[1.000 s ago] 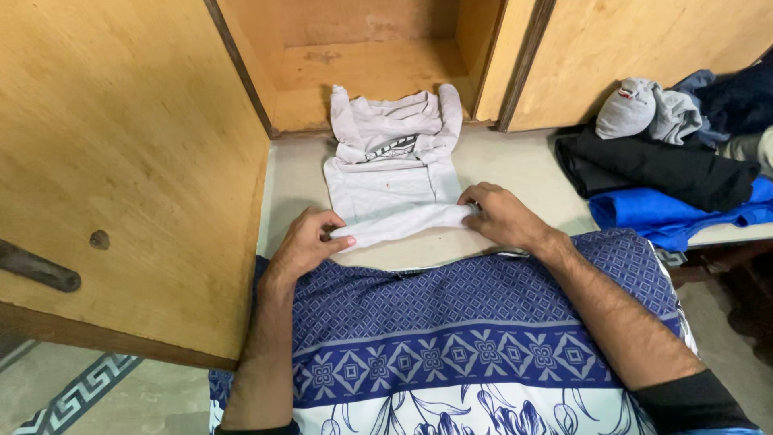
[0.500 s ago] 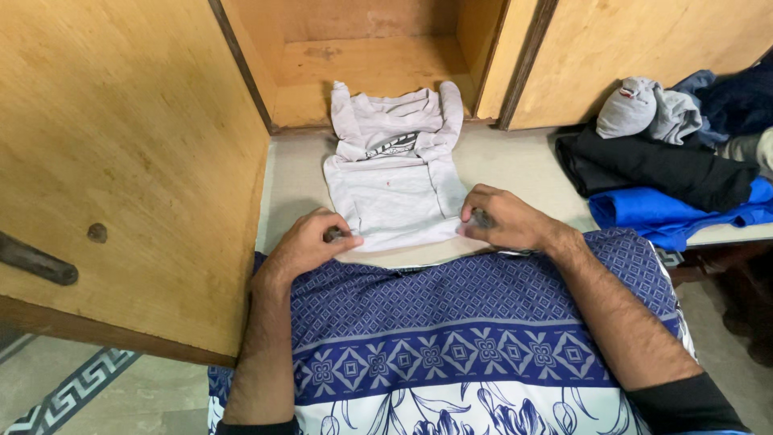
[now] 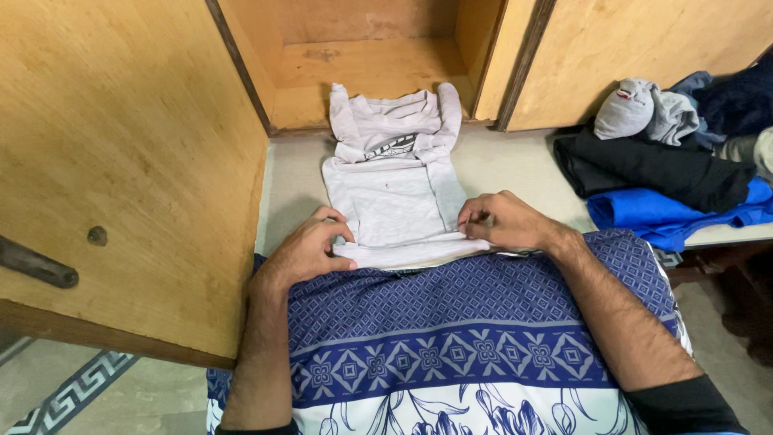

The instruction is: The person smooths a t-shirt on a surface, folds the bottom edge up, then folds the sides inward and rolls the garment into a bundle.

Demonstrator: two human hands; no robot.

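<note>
A white shirt (image 3: 394, 193) with a dark print lies flat on a pale shelf surface (image 3: 515, 165), its sleeves folded inward and its collar end reaching into the open wooden cupboard. My left hand (image 3: 310, 246) pinches the shirt's near left corner. At the near right corner, my right hand (image 3: 507, 221) grips the hem. Both hands hold the bottom edge close to my body. My blue and white patterned garment (image 3: 467, 338) fills the foreground.
An open cupboard door (image 3: 121, 161) with a dark handle (image 3: 36, 264) stands at the left. The empty cupboard compartment (image 3: 370, 64) is straight ahead. A pile of clothes lies at the right: black (image 3: 652, 169), blue (image 3: 668, 213) and grey (image 3: 644, 109).
The rolled-up bottom edge of the shirt has been drawn toward me and laid flatter. Both hands moved slightly nearer to my body, still gripping the hem corners.
</note>
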